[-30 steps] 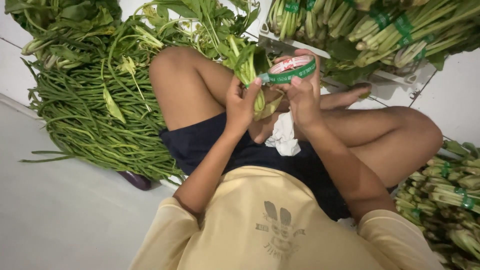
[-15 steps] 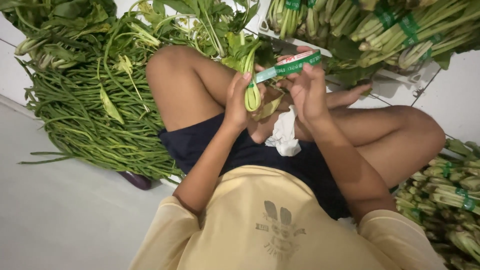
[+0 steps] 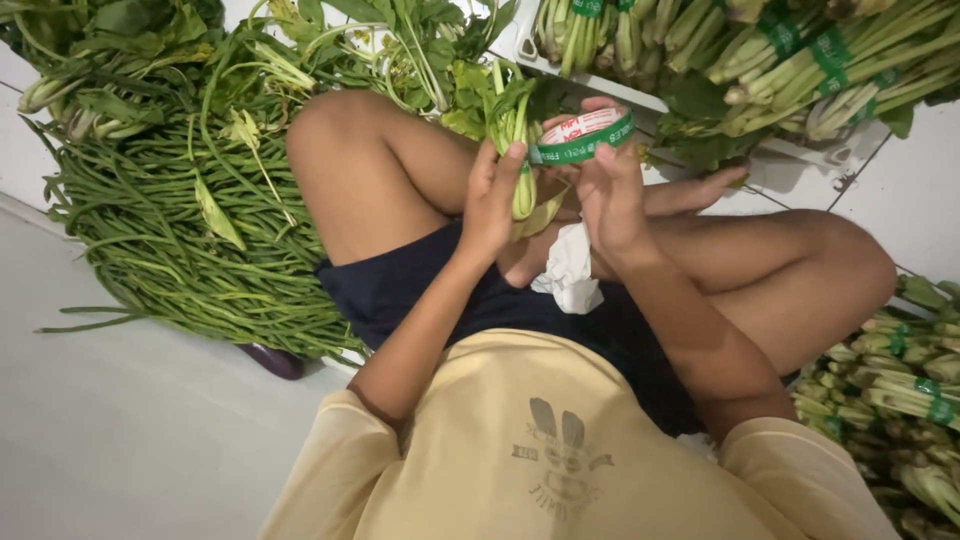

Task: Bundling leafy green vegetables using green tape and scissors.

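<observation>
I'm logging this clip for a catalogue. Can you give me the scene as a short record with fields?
Setting: person seated cross-legged on a white floor, greens all around
Left hand: grips a small bunch of greens
Right hand: holds a roll of green tape, the tape running to the bunch
Lap: crumpled white cloth
Person's left: pile of long beans
Ahead and right: taped bundles, more bundles by the right knee

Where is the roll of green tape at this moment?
In the head view, the roll of green tape is upper centre, held in the right hand, beside the leafy bunch in the left hand.
</observation>
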